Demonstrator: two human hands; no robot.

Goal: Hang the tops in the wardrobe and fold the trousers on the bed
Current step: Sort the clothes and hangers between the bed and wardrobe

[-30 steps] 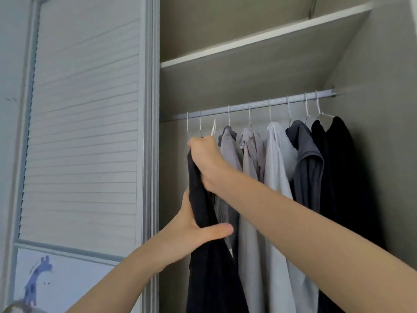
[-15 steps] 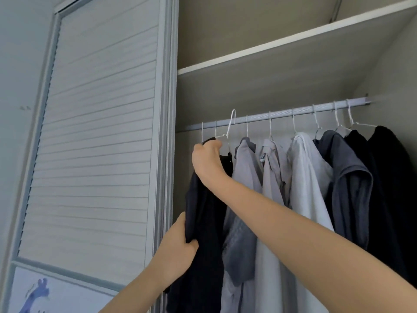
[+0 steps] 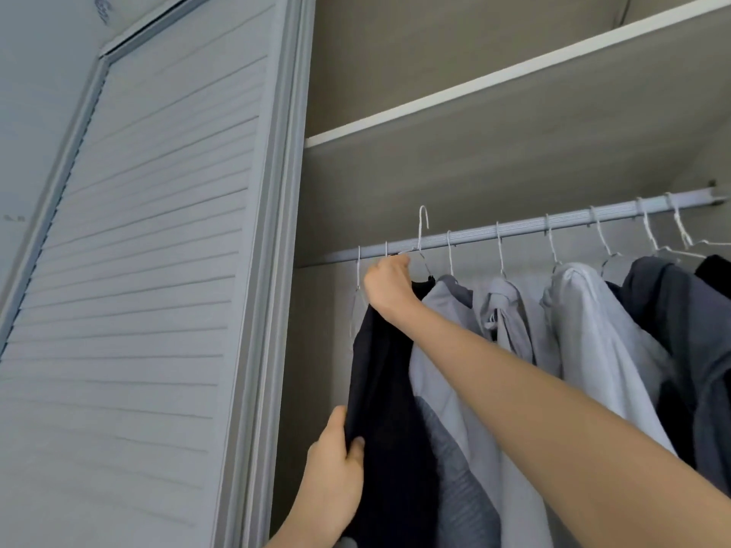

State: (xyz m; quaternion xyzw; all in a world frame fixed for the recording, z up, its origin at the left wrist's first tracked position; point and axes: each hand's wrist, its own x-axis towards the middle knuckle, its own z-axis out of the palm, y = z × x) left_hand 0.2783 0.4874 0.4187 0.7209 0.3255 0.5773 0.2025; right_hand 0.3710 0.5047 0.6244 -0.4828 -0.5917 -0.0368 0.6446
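Wardrobe rail [image 3: 514, 227] holds hung tops; right hand [image 3: 389, 286] lifts black top [image 3: 389, 389].

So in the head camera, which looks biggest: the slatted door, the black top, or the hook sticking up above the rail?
1. Slatted door
2. Black top
3. Hook

The door is nearer, so it may look extra big.

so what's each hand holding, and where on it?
Right hand grips the black top at its shoulder, by the white hanger. Left hand pinches the same top's left edge, lower down.
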